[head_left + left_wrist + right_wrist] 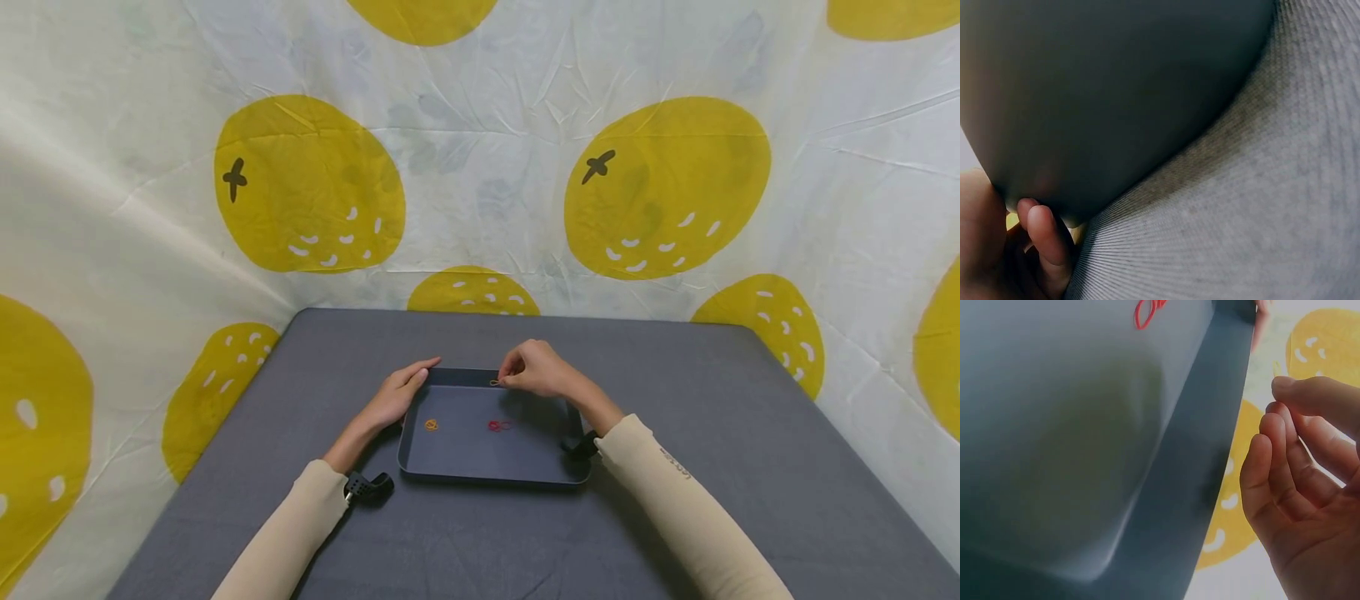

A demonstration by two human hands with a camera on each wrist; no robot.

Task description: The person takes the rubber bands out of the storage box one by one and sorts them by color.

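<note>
A shallow dark blue-grey tray [491, 478] lies on the table. My left hand [392, 396] holds its far left corner, thumb by the rim and other fingers along the outside; in the left wrist view, fingertips [1046, 234] lie against the tray wall. Over the far rim, my right hand [536, 368] pinches a thin yellow rubber band [494, 383] between thumb and index finger. Its loop [1276, 367] pokes out past the fingertips in the right wrist view. Inside the tray, yellow-orange rubber bands [431, 425] sit at the left and red rubber bands [495, 426] near the middle.
A grey cloth covers the table [480, 542] around the tray. Behind and beside it hangs a white curtain [480, 167] printed with large yellow fruit. Dark wrist camera mounts [367, 487] sit on both wrists, the right one over the tray's right side.
</note>
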